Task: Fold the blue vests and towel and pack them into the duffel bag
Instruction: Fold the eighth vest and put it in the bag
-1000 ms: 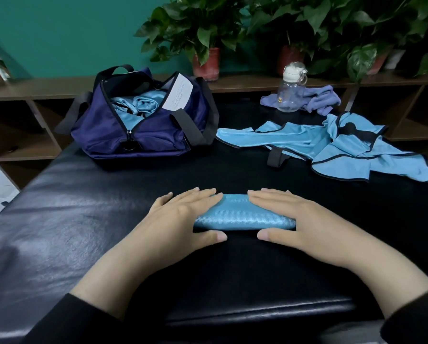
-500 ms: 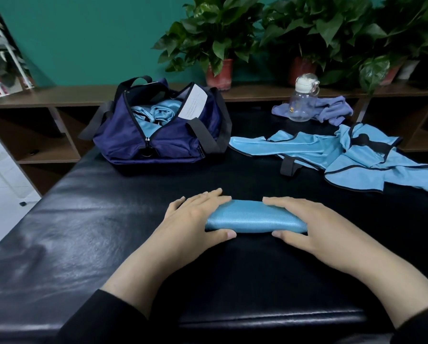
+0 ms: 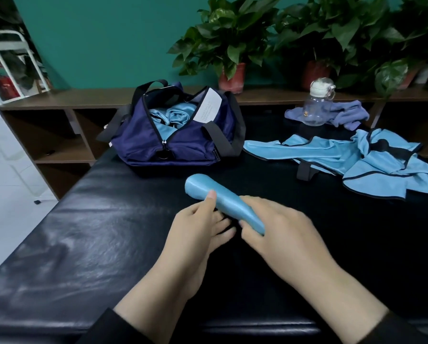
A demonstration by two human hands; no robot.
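Two hands on one rolled vest (image 3: 222, 202), lifted off the black desk (image 3: 88, 234) and angled, far end pointing toward the bag (image 3: 173, 135). My left hand (image 3: 198, 232) holds the roll from the left side: thumb pressed on top near the middle, other fingers curled beneath. My right hand (image 3: 280, 234) wraps the near end, fingers curled over it, thumb underneath. Black sleeves at both wrists.

Bag: navy duffel, black straps, zip wide open, sitting at the desk's far side, well apart from the roll. Light blue cloth already inside it. White label (image 3: 207, 105) stands up from the opening's right edge; printed lines on it, too small to read.

Right of the bag, unfolded blue vests (image 3: 357, 157) with black trim lie spread in a heap on the desk, one black strap (image 3: 306, 171) hanging toward me. Behind them, a purple towel (image 3: 347, 112), crumpled, with a clear bottle (image 3: 316, 108) standing in front of it, white cap; whether the bottle rests on the towel I cannot tell. No brand legible on the bottle.

Background: brown shelf (image 3: 59, 98) along a teal wall, potted plants (image 3: 227, 40) on it in red pots. White metal frame (image 3: 14, 58) at far left.
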